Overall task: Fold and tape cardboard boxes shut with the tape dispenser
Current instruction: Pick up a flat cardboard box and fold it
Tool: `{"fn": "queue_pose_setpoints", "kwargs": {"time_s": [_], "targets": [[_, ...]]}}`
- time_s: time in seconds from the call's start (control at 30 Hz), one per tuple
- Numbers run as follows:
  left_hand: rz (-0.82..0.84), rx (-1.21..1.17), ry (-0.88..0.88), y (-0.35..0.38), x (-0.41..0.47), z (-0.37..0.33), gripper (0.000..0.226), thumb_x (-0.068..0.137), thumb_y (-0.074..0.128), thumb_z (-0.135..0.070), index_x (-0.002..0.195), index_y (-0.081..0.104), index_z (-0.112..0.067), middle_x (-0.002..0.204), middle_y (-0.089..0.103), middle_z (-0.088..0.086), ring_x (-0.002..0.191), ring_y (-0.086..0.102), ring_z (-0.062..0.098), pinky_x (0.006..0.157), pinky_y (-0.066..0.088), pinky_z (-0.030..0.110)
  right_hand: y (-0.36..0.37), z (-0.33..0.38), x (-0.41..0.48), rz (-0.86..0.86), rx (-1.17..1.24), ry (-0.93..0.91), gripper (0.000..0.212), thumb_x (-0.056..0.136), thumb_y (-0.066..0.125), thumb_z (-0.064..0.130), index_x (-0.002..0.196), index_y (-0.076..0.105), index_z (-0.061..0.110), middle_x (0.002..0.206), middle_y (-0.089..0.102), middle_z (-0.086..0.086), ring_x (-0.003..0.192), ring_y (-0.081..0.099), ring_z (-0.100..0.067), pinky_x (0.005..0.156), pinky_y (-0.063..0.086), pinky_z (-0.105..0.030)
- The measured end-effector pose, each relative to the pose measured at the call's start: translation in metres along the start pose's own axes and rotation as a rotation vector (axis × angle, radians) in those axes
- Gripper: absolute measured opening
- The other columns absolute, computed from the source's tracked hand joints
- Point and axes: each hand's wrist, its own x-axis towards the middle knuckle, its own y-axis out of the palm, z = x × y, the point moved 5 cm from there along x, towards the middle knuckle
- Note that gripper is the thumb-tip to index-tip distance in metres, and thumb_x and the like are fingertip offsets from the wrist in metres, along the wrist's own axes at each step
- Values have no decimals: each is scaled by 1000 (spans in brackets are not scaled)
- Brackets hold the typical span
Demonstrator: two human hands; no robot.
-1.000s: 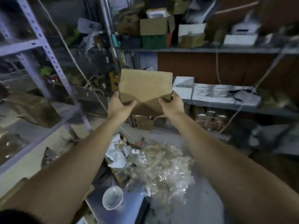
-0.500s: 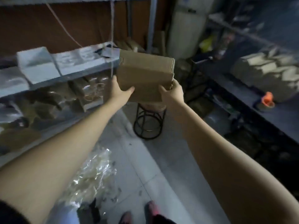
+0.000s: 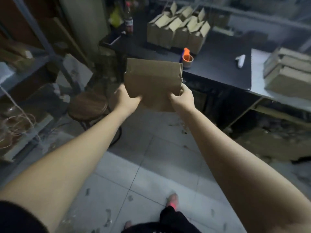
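Note:
A stack of flat brown cardboard boxes (image 3: 153, 81) is held out in front of me at chest height. My left hand (image 3: 124, 100) grips its lower left edge and my right hand (image 3: 182, 98) grips its lower right edge. Beyond the stack, an orange tape dispenser (image 3: 187, 58) with a roll of tape stands on the black table (image 3: 217, 68). Several set-up boxes (image 3: 178, 29) with open top flaps stand in a cluster at the table's far side.
A round wooden stool (image 3: 87, 105) stands on the tiled floor at left, next to metal shelving (image 3: 38, 64). More flat boxes (image 3: 289, 71) are stacked at the table's right end. A white object (image 3: 241, 60) lies on the table. My foot (image 3: 172, 200) shows below.
My view has swung right, from the cluttered shelves past the stool to the black table. Both hands keep the same grip on the cardboard stack.

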Motion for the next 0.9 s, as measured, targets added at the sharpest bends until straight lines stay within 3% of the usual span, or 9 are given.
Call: {"fn": "queue_pose_setpoints", "kwargs": {"time_s": [0.07, 0.17, 0.43, 0.63, 0.9], "targets": [[24, 26, 5, 27, 4, -24, 58, 81, 84, -30, 128, 58, -7, 127, 66, 11, 118, 62, 27, 97, 48, 26, -26, -12, 20, -19, 39, 11, 31, 88, 68, 22, 117, 69, 32, 100, 75, 14, 96, 71, -6, 92, 60, -36], [25, 82, 25, 64, 17, -54, 63, 81, 83, -37, 132, 57, -10, 129, 66, 8, 119, 63, 27, 99, 50, 34, -57, -25, 54, -24, 83, 25, 33, 89, 69, 21, 121, 69, 31, 105, 75, 14, 99, 71, -6, 93, 59, -36], [47, 102, 33, 148, 67, -110, 61, 82, 83, -33, 134, 57, -15, 128, 68, 3, 116, 64, 21, 95, 49, 28, -103, -57, 141, -68, 112, 96, 40, 94, 66, 23, 132, 62, 34, 117, 71, 14, 110, 67, -10, 101, 54, -34], [72, 79, 49, 201, 127, -127, 60, 80, 84, -32, 132, 60, -15, 125, 69, 4, 114, 66, 23, 97, 52, 32, -117, -67, 210, -103, 79, 153, 47, 95, 66, 22, 140, 57, 32, 126, 69, 11, 116, 64, -12, 105, 52, -36], [162, 99, 97, 269, 217, -160, 60, 84, 81, -31, 136, 54, -17, 131, 65, 7, 120, 62, 29, 99, 52, 38, -135, -62, 295, -196, 46, 197, 54, 99, 61, 18, 151, 47, 27, 137, 62, 6, 121, 60, -15, 93, 47, -24]]}}
